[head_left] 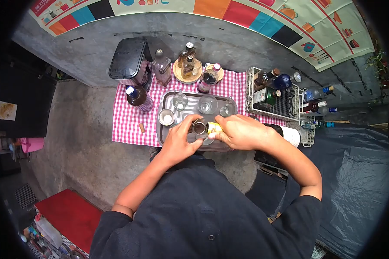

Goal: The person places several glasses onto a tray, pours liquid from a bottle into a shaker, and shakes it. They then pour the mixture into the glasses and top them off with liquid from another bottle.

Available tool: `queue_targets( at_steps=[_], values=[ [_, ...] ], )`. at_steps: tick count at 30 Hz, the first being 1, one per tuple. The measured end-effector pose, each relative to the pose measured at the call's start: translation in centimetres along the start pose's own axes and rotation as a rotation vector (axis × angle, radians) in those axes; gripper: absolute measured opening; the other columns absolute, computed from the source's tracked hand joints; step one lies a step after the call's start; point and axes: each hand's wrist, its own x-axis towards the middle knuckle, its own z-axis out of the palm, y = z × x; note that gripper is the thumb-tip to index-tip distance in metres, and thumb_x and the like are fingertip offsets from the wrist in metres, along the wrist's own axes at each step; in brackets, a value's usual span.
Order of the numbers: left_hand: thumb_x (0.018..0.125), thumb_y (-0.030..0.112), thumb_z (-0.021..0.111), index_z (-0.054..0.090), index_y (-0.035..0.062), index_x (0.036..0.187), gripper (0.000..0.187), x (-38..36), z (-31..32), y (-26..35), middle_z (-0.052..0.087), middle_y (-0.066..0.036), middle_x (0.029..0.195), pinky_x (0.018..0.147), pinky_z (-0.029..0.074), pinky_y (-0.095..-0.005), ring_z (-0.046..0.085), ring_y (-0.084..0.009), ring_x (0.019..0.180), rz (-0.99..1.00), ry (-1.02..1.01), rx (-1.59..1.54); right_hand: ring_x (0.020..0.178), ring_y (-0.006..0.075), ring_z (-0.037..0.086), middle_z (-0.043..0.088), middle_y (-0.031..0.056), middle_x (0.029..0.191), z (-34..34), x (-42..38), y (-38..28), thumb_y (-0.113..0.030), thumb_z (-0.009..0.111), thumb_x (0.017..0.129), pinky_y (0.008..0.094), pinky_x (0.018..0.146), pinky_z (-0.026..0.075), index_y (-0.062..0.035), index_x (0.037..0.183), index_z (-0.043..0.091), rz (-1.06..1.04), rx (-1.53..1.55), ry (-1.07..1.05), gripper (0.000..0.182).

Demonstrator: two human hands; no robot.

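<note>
My left hand [182,141] is closed around a glass [199,127] with dark liquid in it, above the near part of a grey tray [190,113]. My right hand [242,133] grips the neck of a wine bottle, whose yellow foil [213,127] shows at the mouth. The bottle lies tilted under my right forearm, its white label [291,136] showing on the far side, and its mouth is right beside the glass's rim. On the tray stand a small pitcher [180,101], a clear glass [207,105], another glass vessel [226,108] and a pale cup [166,117].
A cork [142,127] lies on the checkered tablecloth [125,123]. Behind the tray are a dark-lidded container [129,60], a clear bottle [161,68] and a wooden plate [180,76] with bottles. A blue-capped bottle [139,99] stands left; a wire basket [251,103] of bottles sits right.
</note>
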Motion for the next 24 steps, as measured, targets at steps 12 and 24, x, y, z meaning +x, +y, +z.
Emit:
queue_targets(
  at_steps=[12, 24],
  values=[
    [0.073, 0.007, 0.069, 0.051, 0.0035, 0.121, 0.052, 0.2, -0.8, -0.1, 0.065, -0.017, 0.104, 0.087, 0.051, -0.0393, 0.066, -0.0327, 0.1, 0.001, -0.009, -0.014, 0.069, 0.0439, 0.063, 0.061, 0.0243, 0.068, -0.7, 0.6, -1.0, -0.046, 0.049, 0.097, 0.0507, 0.061, 0.047, 0.0045, 0.094, 0.051, 0.023, -0.034, -0.017, 0.051],
    [0.073, 0.007, 0.069, 0.05, 0.004, 0.122, 0.053, -0.7, -2.4, -0.1, 0.064, -0.017, 0.109, 0.089, 0.05, -0.0404, 0.064, -0.0343, 0.103, 0.0, -0.02, 0.008, 0.081, 0.0475, 0.063, 0.064, 0.0299, 0.08, 0.1, 1.3, -2.4, -0.044, 0.049, 0.097, 0.0529, 0.069, 0.048, 0.0097, 0.103, 0.052, 0.071, 0.01, -0.039, 0.054]
  ],
)
